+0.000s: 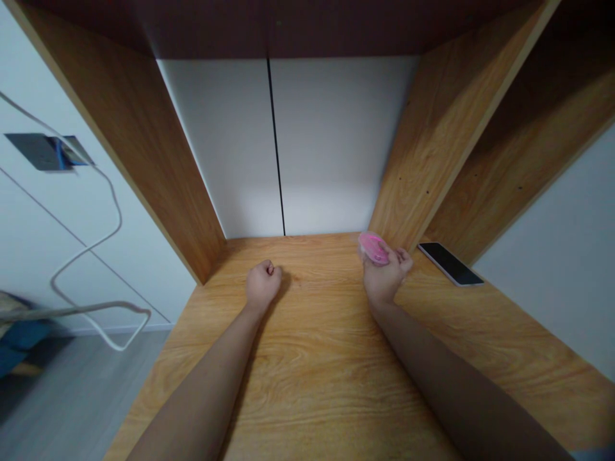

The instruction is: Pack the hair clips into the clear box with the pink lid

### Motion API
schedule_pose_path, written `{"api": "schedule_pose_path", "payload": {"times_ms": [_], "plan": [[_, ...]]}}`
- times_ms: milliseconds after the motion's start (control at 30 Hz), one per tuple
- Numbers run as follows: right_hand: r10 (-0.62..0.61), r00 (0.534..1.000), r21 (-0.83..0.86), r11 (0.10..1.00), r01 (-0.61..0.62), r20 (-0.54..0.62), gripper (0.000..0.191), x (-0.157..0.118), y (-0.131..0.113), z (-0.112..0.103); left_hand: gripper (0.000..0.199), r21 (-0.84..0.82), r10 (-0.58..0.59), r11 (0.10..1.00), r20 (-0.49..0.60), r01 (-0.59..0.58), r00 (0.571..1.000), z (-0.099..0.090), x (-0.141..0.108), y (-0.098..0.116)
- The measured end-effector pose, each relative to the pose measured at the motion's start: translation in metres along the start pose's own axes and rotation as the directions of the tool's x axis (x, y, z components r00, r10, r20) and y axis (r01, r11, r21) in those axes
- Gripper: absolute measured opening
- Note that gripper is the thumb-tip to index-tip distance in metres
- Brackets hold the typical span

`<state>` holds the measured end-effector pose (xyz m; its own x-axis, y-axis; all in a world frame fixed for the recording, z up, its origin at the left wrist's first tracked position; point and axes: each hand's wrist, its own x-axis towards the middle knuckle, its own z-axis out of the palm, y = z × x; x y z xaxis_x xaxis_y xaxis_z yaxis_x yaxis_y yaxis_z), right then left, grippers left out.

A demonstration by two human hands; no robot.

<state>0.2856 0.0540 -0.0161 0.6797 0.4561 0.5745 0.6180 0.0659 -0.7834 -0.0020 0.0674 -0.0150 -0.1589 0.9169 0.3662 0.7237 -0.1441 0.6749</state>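
My left hand (263, 283) rests on the wooden desktop (307, 358), curled into a fist with nothing visible in it. Farther right, my right hand (384, 275) grips a small round container with a pink top (372, 246) and paler, see-through sides. My thumb lies across the pink top, and part of the container is hidden by the hand. It is tilted, close to the foot of the right wooden upright; I cannot tell if it touches the desk.
A dark-screened phone (450, 264) lies right of my right hand. Wooden uprights stand left (139, 128) and right (446, 115), with a dark shelf (288, 29) overhead and a white back panel (331, 147). A white cable (115, 198) hangs at the left by a wall socket (48, 152).
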Motion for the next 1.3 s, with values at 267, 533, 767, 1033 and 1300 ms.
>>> {"api": "schedule_pose_path", "payload": {"times_ms": [267,533,767,1033,1300], "plan": [[-0.429,0.869,0.238,0.896,0.374,0.248,0.025,-0.029,-0.043,-0.013,0.026,-0.002,0.013,1.0,0.001,-0.013,1.0,0.002,0.001,-0.002],[-0.351,0.498,0.104,0.883,0.457,0.793,0.028,-0.049,-0.043,-0.007,0.027,0.05,0.146,0.986,0.169,-0.157,0.975,0.007,0.001,-0.003],[-0.283,0.288,0.044,0.779,0.625,0.915,0.027,-0.047,-0.04,-0.007,0.026,0.08,0.289,0.934,0.399,-0.347,0.87,0.007,-0.01,0.007],[-0.268,0.276,0.045,0.788,0.614,0.923,0.028,-0.045,-0.044,-0.011,0.021,0.234,0.287,0.874,0.455,-0.425,0.843,0.002,-0.013,0.018],[-0.29,0.28,0.064,0.791,0.609,0.915,0.028,-0.045,-0.042,-0.01,0.02,0.242,0.267,0.877,0.47,-0.414,0.841,0.0,-0.014,0.019]]}}
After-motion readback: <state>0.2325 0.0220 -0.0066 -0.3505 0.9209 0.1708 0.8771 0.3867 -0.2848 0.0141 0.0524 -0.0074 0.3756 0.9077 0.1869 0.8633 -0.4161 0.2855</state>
